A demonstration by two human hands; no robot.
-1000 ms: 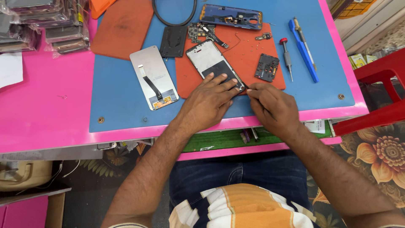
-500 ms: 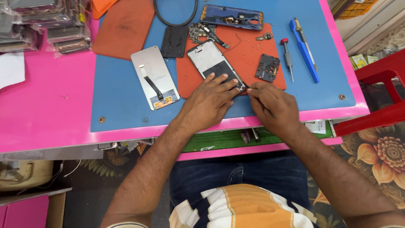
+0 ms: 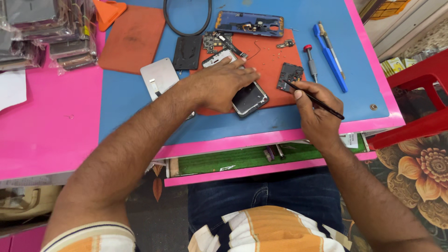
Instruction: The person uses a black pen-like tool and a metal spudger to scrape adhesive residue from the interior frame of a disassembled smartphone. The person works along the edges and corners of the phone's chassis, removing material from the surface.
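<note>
Orange-red work mat (image 3: 268,95) lies on the blue top of the bench (image 3: 140,102), toward its near edge, likely there to keep small parts from sliding. Left hand (image 3: 221,84) lies flat on the opened phone (image 3: 249,98) on that mat, fingers spread and pressing, grip not closed around it, pinning it so it stays put. Right hand (image 3: 317,109) near the bench's near right edge, grip pinched shut on thin black tweezers (image 3: 315,99), tip angled at a small dark phone part (image 3: 289,77) just beside the phone. Blue phone frame (image 3: 249,23) and circuit board (image 3: 215,42) sit toward the far edge, screwdriver (image 3: 310,63) and blue tool (image 3: 329,56) to the right within reach. Detached screen panel (image 3: 159,77) left of the mat. Open drawer (image 3: 261,158) below the near edge.
</note>
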